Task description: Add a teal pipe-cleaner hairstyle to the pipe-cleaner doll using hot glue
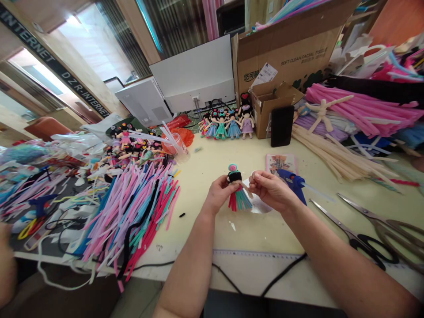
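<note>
Over the middle of the table, my left hand (221,193) is closed on a small pipe-cleaner doll (240,201), gripping it by its upper left side. The doll has black hair, a pink-and-teal bun and a skirt of red, teal and blue strands. Just to its right, my right hand (269,187) is pinched, thumb against fingertips. One beige arm of the doll reaches toward those fingers; what they pinch is too small to make out. Behind my right hand a blue glue gun (293,183) lies beside a pink picture card (281,163).
Black-handled scissors (356,236) and larger scissors (384,225) lie at right. Pipe-cleaner bundles (129,207) cover the left, near a plastic cup (179,148). Finished dolls (228,123) line the back before a cardboard box (285,57) and black phone (282,126). Another person's arm (6,265) shows at left.
</note>
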A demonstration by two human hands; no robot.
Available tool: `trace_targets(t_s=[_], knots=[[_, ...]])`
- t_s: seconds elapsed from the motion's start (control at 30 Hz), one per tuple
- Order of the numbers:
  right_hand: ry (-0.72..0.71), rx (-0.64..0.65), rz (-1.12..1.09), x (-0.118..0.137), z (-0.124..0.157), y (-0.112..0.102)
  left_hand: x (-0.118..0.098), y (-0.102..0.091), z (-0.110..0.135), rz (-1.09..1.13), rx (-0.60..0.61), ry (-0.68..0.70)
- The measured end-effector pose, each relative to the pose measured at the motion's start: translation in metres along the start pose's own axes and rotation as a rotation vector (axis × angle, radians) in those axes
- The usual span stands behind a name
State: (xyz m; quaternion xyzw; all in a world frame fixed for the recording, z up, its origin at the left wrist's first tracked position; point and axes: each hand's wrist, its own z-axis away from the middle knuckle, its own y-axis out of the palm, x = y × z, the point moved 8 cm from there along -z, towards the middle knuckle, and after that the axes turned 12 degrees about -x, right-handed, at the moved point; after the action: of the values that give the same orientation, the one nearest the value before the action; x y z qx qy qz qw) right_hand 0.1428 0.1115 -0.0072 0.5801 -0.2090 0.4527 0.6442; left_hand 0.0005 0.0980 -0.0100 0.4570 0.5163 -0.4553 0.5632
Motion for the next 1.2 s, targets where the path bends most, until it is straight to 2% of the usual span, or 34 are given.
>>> trace_targets(t_s=[0.4,0.6,0.87,0.97,1.07,1.13,1.2], knots=[[-0.013,0.041,-0.006,0.003,0.004,0.007,-0.002,0.001,0.002,-0.068,-0.036,-0.04],[-0.064,0.116,-0.006,0.008,0.011,0.017,-0.002,0.0,0.001,-0.08,-0.026,-0.019],[-0.07,0.103,-0.058,0.014,0.014,0.02,0.003,0.002,-0.001,-0.073,-0.017,-0.029],[-0.072,0.134,-0.088,0.018,0.028,0.033,0.003,0.002,-0.002,-0.023,-0.016,0.008],[-0.076,0.183,-0.093,0.026,0.056,0.055,0.004,-0.001,-0.004,0.011,-0.032,0.009],[-0.095,0.232,-0.036,0.037,0.078,0.071,0.005,-0.004,-0.005,0.051,-0.049,-0.007],[-0.164,0.236,0.052,0.061,0.091,0.08,0.008,-0.007,-0.006,0.095,-0.06,-0.026]])
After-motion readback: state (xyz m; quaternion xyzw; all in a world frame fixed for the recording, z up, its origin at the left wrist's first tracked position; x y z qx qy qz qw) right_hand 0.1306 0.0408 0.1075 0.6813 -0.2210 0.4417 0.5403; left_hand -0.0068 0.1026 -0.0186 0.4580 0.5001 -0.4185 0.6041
